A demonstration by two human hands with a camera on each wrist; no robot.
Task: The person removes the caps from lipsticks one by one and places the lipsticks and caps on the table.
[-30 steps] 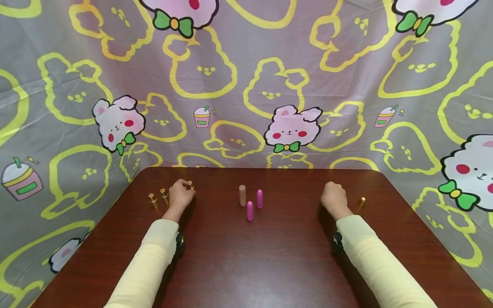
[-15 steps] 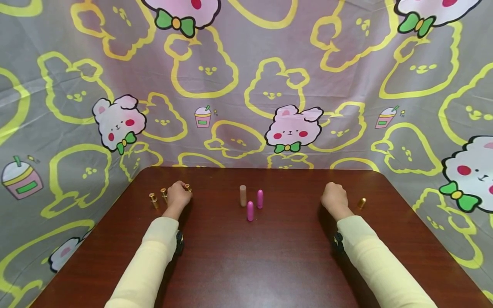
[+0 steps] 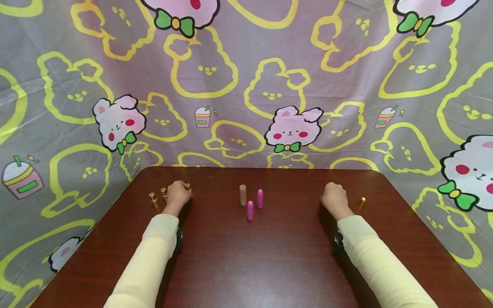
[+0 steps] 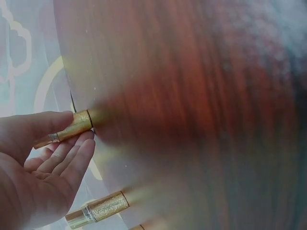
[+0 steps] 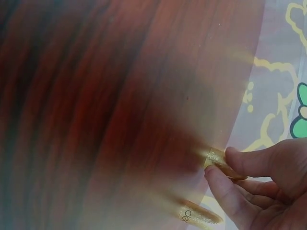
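Observation:
My left hand [image 3: 178, 196] is at the table's far left, its thumb and fingers pinching a gold lipstick tube [image 4: 77, 125] with a narrower end. The tube stands at the wood, partly covered by the hand in the head view. Two similar gold tubes [image 3: 153, 199] [image 3: 164, 193] stand just left of this hand. On the far right, my right hand [image 3: 334, 198] pinches a gold bullet-shaped lipstick tube [image 5: 218, 159] between thumb and fingertips; the hand hides it in the head view. Another gold bullet-shaped tube [image 3: 361, 202], with dark lettering in the right wrist view, stands to its right.
Between the hands stand a beige tube [image 3: 243, 195] and two pink bullet-shaped tubes [image 3: 260, 198] [image 3: 250, 210]. The brown wooden table [image 3: 254, 265] has rounded far corners. A grey cartoon-print cloth [image 3: 231, 94] hangs behind it and along both sides.
Between one second and half a second ago, my left hand shifted slightly left and down with its gold lipstick tube, and has stayed there since. My right hand keeps its place.

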